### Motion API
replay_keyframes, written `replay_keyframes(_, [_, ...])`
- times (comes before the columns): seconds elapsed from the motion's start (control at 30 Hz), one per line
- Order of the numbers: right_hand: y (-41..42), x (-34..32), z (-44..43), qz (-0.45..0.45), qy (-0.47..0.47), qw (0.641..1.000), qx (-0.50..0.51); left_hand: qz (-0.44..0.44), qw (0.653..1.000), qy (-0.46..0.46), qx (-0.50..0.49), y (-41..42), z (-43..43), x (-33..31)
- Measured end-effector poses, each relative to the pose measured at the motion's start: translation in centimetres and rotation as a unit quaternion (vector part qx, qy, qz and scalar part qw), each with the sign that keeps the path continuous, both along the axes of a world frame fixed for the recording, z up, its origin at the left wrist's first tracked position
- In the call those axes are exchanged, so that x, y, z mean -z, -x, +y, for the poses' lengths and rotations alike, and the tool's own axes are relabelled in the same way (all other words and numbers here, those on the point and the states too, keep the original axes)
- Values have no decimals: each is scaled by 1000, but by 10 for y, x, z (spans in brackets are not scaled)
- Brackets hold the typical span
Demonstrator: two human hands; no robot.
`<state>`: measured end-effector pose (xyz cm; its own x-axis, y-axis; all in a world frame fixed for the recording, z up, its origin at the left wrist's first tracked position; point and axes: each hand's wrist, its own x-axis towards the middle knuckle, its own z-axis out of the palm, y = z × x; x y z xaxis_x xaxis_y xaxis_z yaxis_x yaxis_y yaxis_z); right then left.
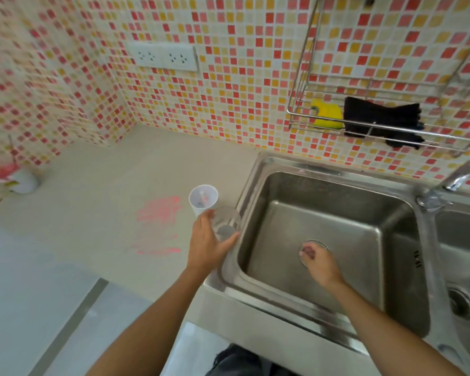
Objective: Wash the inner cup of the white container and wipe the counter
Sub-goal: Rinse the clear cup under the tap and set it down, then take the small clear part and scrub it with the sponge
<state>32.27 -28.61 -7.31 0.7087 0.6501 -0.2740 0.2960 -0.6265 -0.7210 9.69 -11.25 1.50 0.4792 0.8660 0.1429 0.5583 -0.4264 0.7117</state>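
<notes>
A white container (203, 198) stands on the beige counter (98, 185) just left of the sink, open side up, with something small and pink inside. My left hand (205, 244) grips a clear inner cup (225, 223) right in front of that container, at the sink's left rim. My right hand (319, 263) hangs low in the steel sink (337, 185) over the drain (316, 244), fingers curled loosely, nothing visible in them. A pink smear (158, 213) stains the counter left of the container.
A wire rack (364, 126) on the tiled wall holds a yellow sponge (326, 115) and a black cloth (385, 122). The tap (442, 191) sits at the sink's back right, beside a second basin (464, 267). A white holder (25, 181) stands at far left.
</notes>
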Motion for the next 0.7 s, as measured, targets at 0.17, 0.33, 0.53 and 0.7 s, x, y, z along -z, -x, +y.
replay_keyframes(0.17, [19,-19,45,-8,-20,999,-36,-1,1000,13,-23,24,16,8])
replay_keyframes(0.33, [39,-41,92,-15,-65,995,-71,2,999,31,-38,42,30,19])
replay_keyframes(0.53, [59,-57,138,-25,-102,988,-112,14,997,76,-14,52,43,27])
replay_keyframes(0.7, [72,-68,170,-10,-108,986,-130,15,997,68,23,57,57,17])
